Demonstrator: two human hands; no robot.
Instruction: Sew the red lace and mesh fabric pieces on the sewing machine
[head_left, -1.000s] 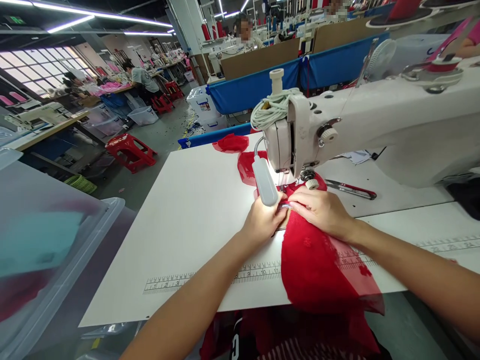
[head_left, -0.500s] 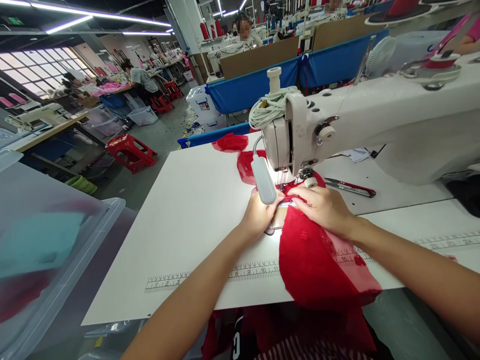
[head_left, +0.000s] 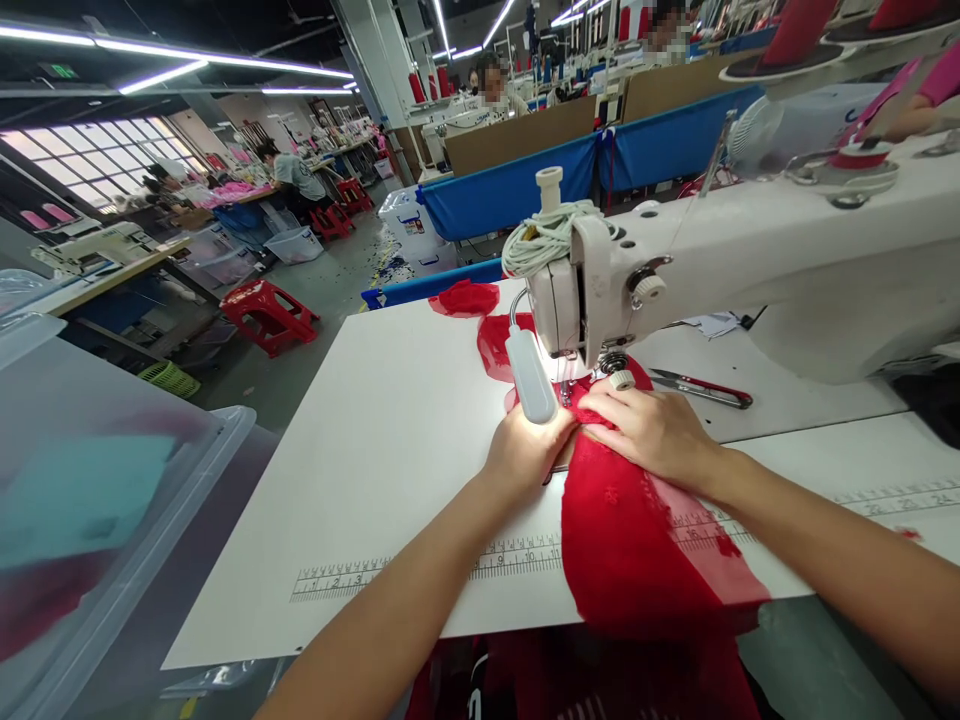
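A piece of red lace fabric lies on the white sewing table and runs under the needle of a white sewing machine. My left hand is closed on the fabric's left edge just below the machine's small lamp. My right hand rests on the fabric to the right of the needle, fingers curled and pressing it down. More red fabric trails out behind the machine. The fabric's front end hangs over the table edge.
Red-handled scissors lie on the table right of the machine head. A clear plastic bin with coloured cloth stands at my left. A red stool stands in the aisle. Other people work at tables farther back.
Both hands stay at the needle with the fabric; they shifted slightly and the view tilted a little. The fabric's position under the machine is nearly the same.
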